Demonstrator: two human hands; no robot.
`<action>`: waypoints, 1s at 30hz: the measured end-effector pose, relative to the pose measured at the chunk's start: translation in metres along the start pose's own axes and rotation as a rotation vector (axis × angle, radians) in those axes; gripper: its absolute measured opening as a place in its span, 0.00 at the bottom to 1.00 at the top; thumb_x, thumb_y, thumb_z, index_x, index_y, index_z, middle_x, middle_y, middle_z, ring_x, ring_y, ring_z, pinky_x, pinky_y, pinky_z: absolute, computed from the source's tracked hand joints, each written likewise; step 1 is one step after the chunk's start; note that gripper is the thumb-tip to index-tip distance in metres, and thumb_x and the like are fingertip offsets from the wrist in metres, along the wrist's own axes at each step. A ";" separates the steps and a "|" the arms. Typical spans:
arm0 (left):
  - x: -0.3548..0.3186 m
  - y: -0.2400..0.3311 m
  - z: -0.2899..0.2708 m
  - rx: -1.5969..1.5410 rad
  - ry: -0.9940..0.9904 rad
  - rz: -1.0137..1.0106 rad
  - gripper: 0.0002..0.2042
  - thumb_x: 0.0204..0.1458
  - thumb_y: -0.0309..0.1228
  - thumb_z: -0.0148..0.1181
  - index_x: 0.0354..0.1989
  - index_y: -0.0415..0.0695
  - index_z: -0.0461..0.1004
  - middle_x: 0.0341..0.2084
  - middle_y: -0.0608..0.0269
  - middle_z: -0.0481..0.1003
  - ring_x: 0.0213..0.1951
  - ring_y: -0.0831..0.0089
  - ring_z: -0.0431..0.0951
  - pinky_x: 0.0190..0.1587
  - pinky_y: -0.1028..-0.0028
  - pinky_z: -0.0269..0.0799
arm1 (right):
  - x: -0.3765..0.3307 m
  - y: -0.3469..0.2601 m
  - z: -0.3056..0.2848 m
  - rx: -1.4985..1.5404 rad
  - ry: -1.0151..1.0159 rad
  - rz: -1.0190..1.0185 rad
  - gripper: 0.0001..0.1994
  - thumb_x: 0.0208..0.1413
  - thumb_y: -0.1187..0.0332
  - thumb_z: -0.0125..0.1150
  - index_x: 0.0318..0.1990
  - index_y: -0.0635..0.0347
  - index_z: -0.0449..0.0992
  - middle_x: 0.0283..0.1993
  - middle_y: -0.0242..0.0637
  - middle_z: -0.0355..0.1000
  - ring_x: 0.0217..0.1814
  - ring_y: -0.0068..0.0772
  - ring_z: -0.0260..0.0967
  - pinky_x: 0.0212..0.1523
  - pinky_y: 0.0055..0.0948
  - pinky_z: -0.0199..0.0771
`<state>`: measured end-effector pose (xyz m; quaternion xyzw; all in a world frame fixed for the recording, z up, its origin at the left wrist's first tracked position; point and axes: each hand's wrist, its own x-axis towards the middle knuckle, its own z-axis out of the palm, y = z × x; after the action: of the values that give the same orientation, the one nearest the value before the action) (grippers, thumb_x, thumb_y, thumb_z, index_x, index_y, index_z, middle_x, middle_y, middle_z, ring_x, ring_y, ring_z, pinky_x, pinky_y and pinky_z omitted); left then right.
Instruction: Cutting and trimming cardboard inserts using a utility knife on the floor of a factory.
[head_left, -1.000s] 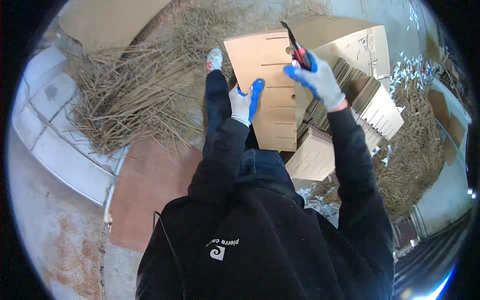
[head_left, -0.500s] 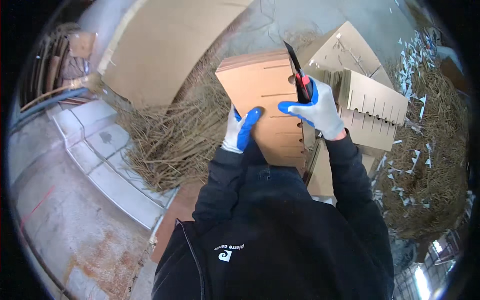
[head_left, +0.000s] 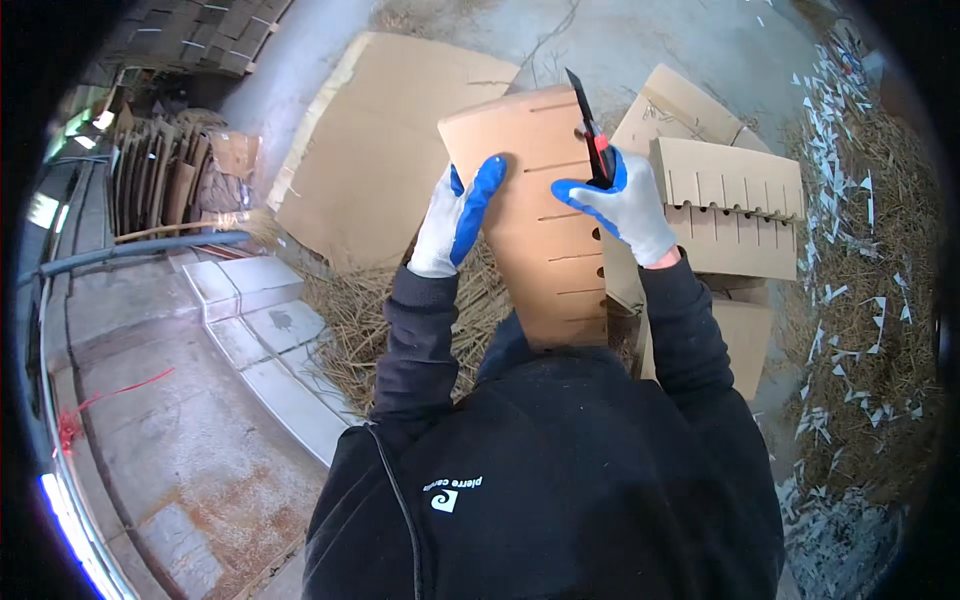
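Observation:
A stack of slotted brown cardboard sheets [head_left: 535,215] is held upright in front of my body, with slits and round notches along its right edge. My left hand [head_left: 460,215], in a white and blue glove, grips the stack's left side, thumb lying across its face. My right hand [head_left: 630,205], gloved alike, grasps a utility knife [head_left: 602,160] with a black and red handle. Its dark blade [head_left: 577,97] points up and away beside the stack's top right corner. My right thumb rests on the stack's right edge. The right fingers are mostly hidden.
More slotted cardboard [head_left: 735,185] is piled at the right. A large flat cardboard sheet [head_left: 370,130] lies at the far left, near dry stalks [head_left: 350,330]. White scraps [head_left: 870,300] litter a brown heap on the right. A broom [head_left: 240,225] lies by pale blocks [head_left: 255,285].
The view has shifted, showing more of the floor and left side. The stack stays in both hands, and my left hand now sits a little higher and farther left along it.

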<state>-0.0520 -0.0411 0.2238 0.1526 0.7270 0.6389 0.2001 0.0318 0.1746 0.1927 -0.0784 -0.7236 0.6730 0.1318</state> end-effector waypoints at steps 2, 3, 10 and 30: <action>-0.007 0.013 0.006 -0.082 -0.022 0.022 0.24 0.62 0.38 0.61 0.61 0.35 0.69 0.52 0.58 0.77 0.52 0.73 0.75 0.56 0.71 0.70 | -0.008 -0.009 -0.007 -0.047 -0.002 -0.040 0.23 0.43 0.63 0.81 0.43 0.67 0.78 0.20 0.28 0.69 0.21 0.14 0.62 0.25 0.22 0.67; -0.013 0.016 0.012 -0.122 -0.015 0.019 0.23 0.62 0.38 0.61 0.60 0.35 0.69 0.52 0.58 0.77 0.52 0.73 0.75 0.56 0.71 0.70 | -0.014 -0.011 -0.010 -0.077 -0.006 -0.052 0.23 0.43 0.63 0.81 0.44 0.67 0.78 0.20 0.30 0.71 0.20 0.15 0.62 0.25 0.22 0.68; -0.032 0.025 0.029 -0.244 0.259 0.240 0.20 0.63 0.41 0.60 0.54 0.37 0.73 0.41 0.65 0.78 0.40 0.78 0.76 0.43 0.74 0.73 | -0.040 -0.066 -0.001 -0.239 0.058 -0.338 0.26 0.40 0.64 0.79 0.48 0.64 0.78 0.30 0.37 0.78 0.26 0.29 0.76 0.30 0.27 0.73; -0.013 -0.028 -0.062 -1.273 -0.171 0.256 0.41 0.45 0.68 0.62 0.56 0.44 0.72 0.47 0.57 0.74 0.48 0.58 0.75 0.53 0.54 0.73 | -0.033 -0.127 0.024 0.062 -0.162 -0.235 0.22 0.68 0.62 0.44 0.61 0.67 0.71 0.33 0.38 0.77 0.27 0.20 0.65 0.33 0.24 0.68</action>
<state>-0.0697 -0.1052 0.2037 0.1398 0.1645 0.9488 0.2307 0.0639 0.1322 0.3149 0.0656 -0.7149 0.6790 0.1535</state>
